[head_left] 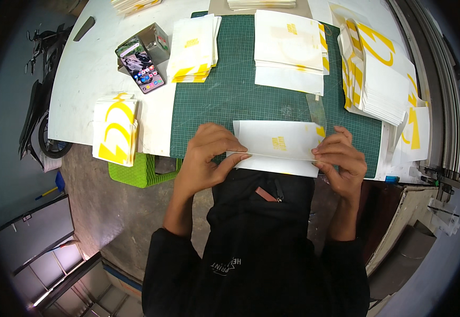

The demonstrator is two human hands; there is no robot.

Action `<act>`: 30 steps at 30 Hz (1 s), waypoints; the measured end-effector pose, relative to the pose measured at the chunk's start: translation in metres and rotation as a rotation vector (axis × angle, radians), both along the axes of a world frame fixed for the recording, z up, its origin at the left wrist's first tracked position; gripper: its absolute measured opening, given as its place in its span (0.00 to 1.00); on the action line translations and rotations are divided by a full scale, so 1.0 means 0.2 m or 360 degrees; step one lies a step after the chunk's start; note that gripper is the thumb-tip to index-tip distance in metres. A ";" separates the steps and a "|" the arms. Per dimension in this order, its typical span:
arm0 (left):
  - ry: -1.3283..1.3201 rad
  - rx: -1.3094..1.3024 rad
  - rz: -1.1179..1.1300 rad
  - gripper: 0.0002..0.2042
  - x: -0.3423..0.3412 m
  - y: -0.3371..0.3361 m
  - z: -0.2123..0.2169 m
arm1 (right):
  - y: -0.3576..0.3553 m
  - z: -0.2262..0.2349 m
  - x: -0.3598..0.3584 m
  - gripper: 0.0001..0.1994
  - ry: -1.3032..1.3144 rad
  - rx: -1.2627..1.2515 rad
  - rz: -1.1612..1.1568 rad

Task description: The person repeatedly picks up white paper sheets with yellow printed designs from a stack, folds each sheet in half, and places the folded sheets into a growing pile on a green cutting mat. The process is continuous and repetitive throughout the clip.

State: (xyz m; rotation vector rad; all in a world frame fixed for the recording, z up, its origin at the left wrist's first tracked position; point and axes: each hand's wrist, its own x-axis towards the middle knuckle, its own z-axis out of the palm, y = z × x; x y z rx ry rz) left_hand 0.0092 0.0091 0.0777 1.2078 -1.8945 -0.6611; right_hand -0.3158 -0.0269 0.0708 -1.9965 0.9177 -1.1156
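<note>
A white paper bag point(272, 136) with yellow print lies flat at the near edge of the green cutting mat point(230, 100), its lower part jutting over my lap. A crease runs across it. My left hand point(206, 153) pinches the left end of that crease between thumb and fingers. At the right end, my right hand point(344, 158) grips the bag the same way. Beyond it on the mat sit a stack of similar white bags point(288, 42) and a smaller stack point(193, 45) to the left. A thin clear strip point(316, 108) lies near the bag's upper right corner.
A phone point(141, 66) leans on a metal box point(158, 42) at the left. Nearer stands a stack of yellow-printed bags point(115, 127), above a green stool point(140, 171). A thick pile of bags point(378, 79) fills the right side, before a metal rail point(452, 105).
</note>
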 end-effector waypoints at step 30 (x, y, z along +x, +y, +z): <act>-0.0097 -0.0415 0.0048 0.10 0.00 0.06 0.05 | 0.05 0.06 0.04 0.13 0.0600 -0.0370 -0.0028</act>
